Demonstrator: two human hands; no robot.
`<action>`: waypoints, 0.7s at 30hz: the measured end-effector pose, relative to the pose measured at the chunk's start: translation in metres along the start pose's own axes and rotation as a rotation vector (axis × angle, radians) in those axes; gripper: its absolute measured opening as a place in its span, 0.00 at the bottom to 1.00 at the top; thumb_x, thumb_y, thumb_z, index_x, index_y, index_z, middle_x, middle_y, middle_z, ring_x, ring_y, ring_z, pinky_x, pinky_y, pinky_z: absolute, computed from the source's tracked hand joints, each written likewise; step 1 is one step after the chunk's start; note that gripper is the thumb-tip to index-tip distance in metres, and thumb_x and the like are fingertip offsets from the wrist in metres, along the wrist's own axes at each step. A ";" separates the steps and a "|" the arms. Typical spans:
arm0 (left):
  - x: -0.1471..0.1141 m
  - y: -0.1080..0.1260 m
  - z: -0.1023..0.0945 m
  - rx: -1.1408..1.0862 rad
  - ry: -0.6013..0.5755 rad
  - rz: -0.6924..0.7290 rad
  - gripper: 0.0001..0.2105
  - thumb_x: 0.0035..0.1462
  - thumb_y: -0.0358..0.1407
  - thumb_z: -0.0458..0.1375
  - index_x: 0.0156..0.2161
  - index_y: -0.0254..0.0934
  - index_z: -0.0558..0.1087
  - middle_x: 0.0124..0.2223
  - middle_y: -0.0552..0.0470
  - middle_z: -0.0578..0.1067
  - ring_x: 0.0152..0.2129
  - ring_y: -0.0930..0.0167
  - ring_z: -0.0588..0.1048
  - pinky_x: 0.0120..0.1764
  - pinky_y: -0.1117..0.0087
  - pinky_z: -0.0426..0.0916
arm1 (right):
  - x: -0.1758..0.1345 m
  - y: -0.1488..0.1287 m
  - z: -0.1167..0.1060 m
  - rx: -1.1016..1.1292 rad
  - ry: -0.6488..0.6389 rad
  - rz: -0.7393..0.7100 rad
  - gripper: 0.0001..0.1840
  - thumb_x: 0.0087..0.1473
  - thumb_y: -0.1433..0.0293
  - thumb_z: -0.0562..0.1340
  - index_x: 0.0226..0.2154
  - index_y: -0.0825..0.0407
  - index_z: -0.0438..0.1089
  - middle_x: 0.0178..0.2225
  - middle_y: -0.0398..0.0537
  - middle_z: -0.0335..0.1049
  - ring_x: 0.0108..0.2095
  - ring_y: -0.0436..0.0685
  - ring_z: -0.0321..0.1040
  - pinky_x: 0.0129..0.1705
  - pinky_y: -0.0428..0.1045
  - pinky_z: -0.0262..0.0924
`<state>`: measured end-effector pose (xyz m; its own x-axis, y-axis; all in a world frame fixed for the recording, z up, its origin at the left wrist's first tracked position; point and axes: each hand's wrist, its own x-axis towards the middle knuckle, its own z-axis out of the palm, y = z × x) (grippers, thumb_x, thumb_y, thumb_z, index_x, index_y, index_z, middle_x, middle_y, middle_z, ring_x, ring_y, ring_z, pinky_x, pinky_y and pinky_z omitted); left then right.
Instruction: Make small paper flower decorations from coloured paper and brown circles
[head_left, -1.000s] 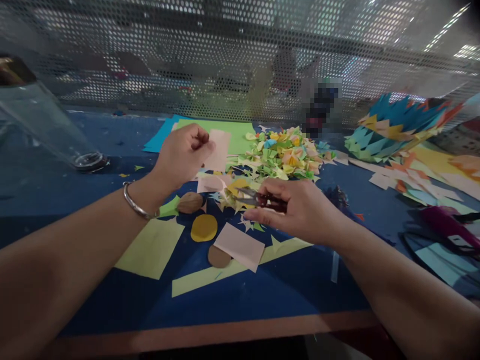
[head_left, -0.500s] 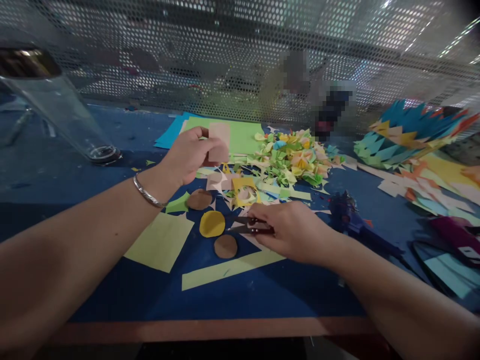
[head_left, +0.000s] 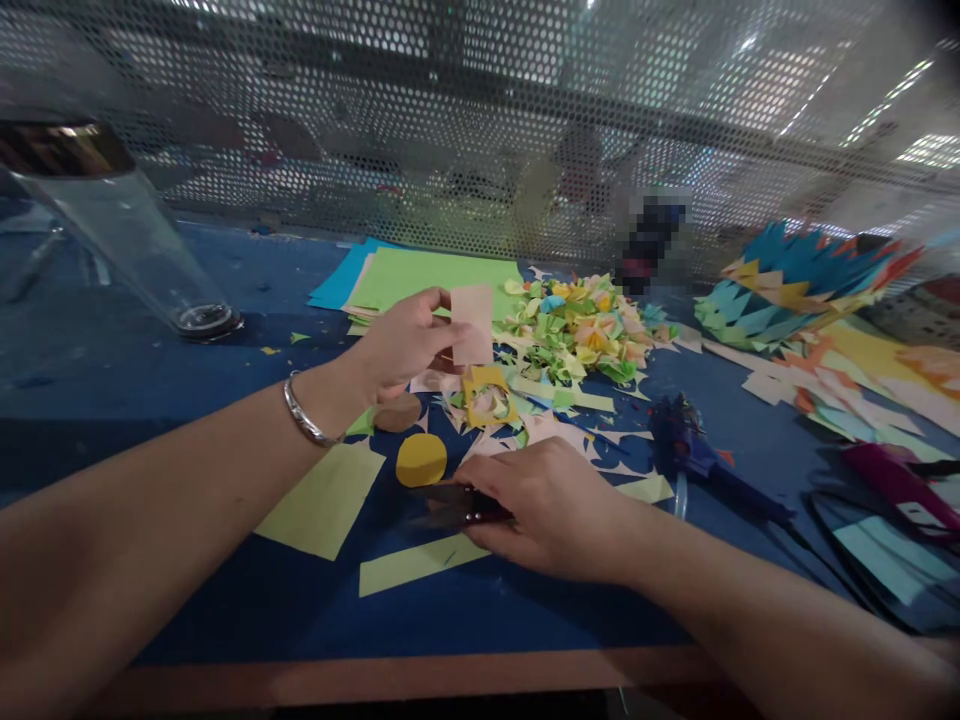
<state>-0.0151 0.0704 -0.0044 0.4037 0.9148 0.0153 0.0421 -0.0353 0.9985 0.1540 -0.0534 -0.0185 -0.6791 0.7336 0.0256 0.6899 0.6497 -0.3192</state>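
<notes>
Pinched in my left hand is a small pale pink piece of paper, held up above the scraps. My right hand is closed around a pair of scissors, whose blades point left, blurred and low over the table. Just beyond the blades lies a yellow paper circle. A brown disc rests behind it, close under my left hand. A pale yellow paper strip lies in front of the scissors, and a yellow-green sheet sits under my left forearm.
Behind my hands are a stack of green sheets and a heap of paper flowers and scraps. A blue glue gun lies at right, near a spiky paper crown. A clear bottle stands left, before a perforated metal screen.
My left hand has moved right and slightly down with the pink paper. My right hand has brought the scissors left and nearer me, now covering the second brown disc.
</notes>
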 end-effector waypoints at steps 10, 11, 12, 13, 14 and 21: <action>-0.012 0.003 0.013 -0.014 -0.224 -0.120 0.06 0.56 0.33 0.63 0.35 0.36 0.69 0.29 0.52 0.76 0.25 0.72 0.76 0.31 0.71 0.73 | -0.006 0.037 -0.020 0.207 0.547 0.200 0.06 0.58 0.67 0.61 0.33 0.53 0.70 0.24 0.40 0.62 0.22 0.47 0.54 0.25 0.46 0.47; -0.012 0.004 0.014 -0.017 -0.257 -0.121 0.06 0.56 0.33 0.63 0.36 0.36 0.69 0.30 0.51 0.77 0.27 0.72 0.77 0.33 0.70 0.73 | -0.005 0.042 -0.022 0.202 0.562 0.225 0.08 0.59 0.66 0.61 0.31 0.52 0.69 0.23 0.40 0.61 0.22 0.47 0.53 0.25 0.46 0.46; -0.013 0.004 0.015 -0.026 -0.285 -0.126 0.06 0.56 0.32 0.62 0.37 0.35 0.70 0.32 0.50 0.77 0.28 0.71 0.77 0.34 0.69 0.74 | -0.005 0.046 -0.023 0.198 0.568 0.242 0.09 0.60 0.65 0.61 0.30 0.52 0.68 0.22 0.40 0.59 0.22 0.47 0.53 0.25 0.46 0.46; -0.014 0.004 0.017 -0.034 -0.305 -0.138 0.05 0.57 0.32 0.62 0.37 0.35 0.70 0.33 0.49 0.77 0.30 0.69 0.78 0.36 0.67 0.74 | -0.005 0.049 -0.023 0.195 0.565 0.252 0.10 0.60 0.65 0.60 0.30 0.52 0.68 0.22 0.39 0.58 0.22 0.47 0.53 0.25 0.46 0.45; -0.015 0.005 0.018 -0.040 -0.317 -0.155 0.04 0.57 0.32 0.60 0.37 0.35 0.70 0.34 0.49 0.77 0.32 0.68 0.78 0.38 0.65 0.74 | -0.004 0.051 -0.024 0.192 0.564 0.253 0.11 0.61 0.65 0.60 0.29 0.52 0.67 0.22 0.39 0.57 0.22 0.47 0.53 0.25 0.46 0.45; -0.021 0.004 0.027 -0.165 -0.320 -0.212 0.07 0.58 0.26 0.54 0.40 0.39 0.69 0.33 0.53 0.78 0.32 0.69 0.79 0.45 0.59 0.74 | -0.002 0.056 -0.022 0.166 0.543 0.243 0.10 0.60 0.65 0.60 0.30 0.52 0.67 0.24 0.40 0.60 0.23 0.48 0.54 0.27 0.47 0.46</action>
<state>0.0009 0.0400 -0.0018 0.6669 0.7225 -0.1825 0.0184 0.2289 0.9733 0.1993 -0.0139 -0.0157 -0.2523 0.8818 0.3985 0.7309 0.4435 -0.5188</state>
